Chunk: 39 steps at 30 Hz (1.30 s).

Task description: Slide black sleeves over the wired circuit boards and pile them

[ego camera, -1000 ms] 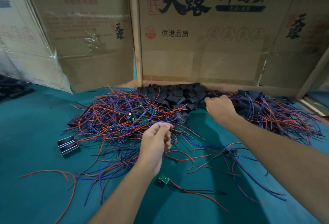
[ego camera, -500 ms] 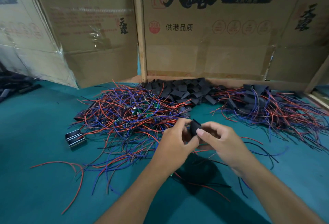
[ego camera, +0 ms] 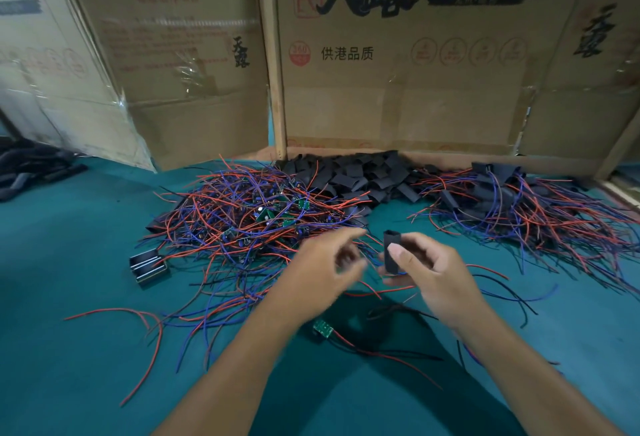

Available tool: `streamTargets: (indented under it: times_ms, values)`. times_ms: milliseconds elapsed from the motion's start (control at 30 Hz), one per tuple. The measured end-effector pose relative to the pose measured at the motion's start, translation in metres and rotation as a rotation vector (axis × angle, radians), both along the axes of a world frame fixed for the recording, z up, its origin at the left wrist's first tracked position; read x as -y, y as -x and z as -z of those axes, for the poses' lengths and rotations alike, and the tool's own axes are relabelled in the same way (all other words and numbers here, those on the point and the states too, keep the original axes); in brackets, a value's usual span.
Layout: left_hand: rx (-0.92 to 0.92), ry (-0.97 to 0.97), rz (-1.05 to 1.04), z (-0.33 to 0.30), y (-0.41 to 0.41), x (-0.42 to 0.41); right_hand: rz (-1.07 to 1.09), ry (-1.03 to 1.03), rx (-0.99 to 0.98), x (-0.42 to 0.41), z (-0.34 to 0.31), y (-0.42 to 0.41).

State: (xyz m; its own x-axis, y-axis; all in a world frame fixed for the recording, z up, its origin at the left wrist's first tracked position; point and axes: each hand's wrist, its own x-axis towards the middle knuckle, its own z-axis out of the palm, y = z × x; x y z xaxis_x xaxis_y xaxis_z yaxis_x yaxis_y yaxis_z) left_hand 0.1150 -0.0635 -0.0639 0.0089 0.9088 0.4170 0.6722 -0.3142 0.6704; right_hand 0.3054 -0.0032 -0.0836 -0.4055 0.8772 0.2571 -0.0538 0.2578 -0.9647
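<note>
My right hand pinches one black sleeve upright between thumb and fingers above the green table. My left hand hovers just left of it, blurred, fingers spread and holding nothing that I can make out. A loose green circuit board with red and black wires lies on the table below the hands. A tangle of bare wired boards spreads at the left. Loose black sleeves are heaped at the back centre. Sleeved boards with wires are piled at the right.
Cardboard boxes wall off the back of the green table. A small black and metal part sits left of the wire tangle. Dark items lie at the far left edge.
Both hands were together on the sleeve half a second ago; now my left hand has pulled away to the left and only my right hand keeps the sleeve. The camera view shifted slightly.
</note>
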Motion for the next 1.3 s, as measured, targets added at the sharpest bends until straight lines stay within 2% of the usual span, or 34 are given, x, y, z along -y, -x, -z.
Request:
streamTargets:
  times_ms: [100,167,233,433,633,767,833,900,967,1067,1200,1300]
  values:
    - [-0.063,-0.056,-0.407,-0.018,0.041,-0.007,0.039,0.054,-0.059,0.002,-0.004,-0.002]
    - [-0.15,-0.015,-0.534,-0.029,0.069,-0.014,0.04,0.048,-0.048,0.003,-0.006,-0.002]
    - [-0.25,0.049,-0.574,-0.035,0.092,-0.022,0.035,0.04,-0.028,0.003,-0.006,-0.001]
    - [-0.561,0.082,-0.355,-0.043,0.09,-0.06,0.017,-0.002,0.038,0.004,-0.003,0.0]
    - [-0.889,0.277,-0.318,-0.047,0.081,-0.098,0.033,-0.022,0.086,0.001,-0.001,0.0]
    - [-1.223,0.242,-0.314,-0.05,0.074,-0.108,0.033,-0.049,0.108,-0.001,0.002,-0.002]
    - [-1.316,0.195,-0.292,-0.054,0.072,-0.108,0.039,-0.052,0.106,0.0,0.002,-0.002]
    - [-1.242,0.156,-0.31,-0.066,0.073,-0.104,0.045,-0.054,0.1,-0.001,0.0,-0.002]
    - [-1.032,0.101,-0.348,-0.083,0.077,-0.098,0.057,-0.058,0.102,-0.001,-0.001,-0.003]
    - [-0.559,-0.039,-0.36,-0.107,0.079,-0.079,0.086,-0.045,0.092,0.0,-0.003,-0.005]
    - [-0.113,-0.268,-0.366,-0.118,0.071,-0.045,0.146,-0.05,0.107,-0.002,-0.004,-0.007]
    - [0.462,-0.282,-0.246,-0.101,0.058,-0.025,0.183,-0.067,0.153,-0.002,-0.007,-0.009]
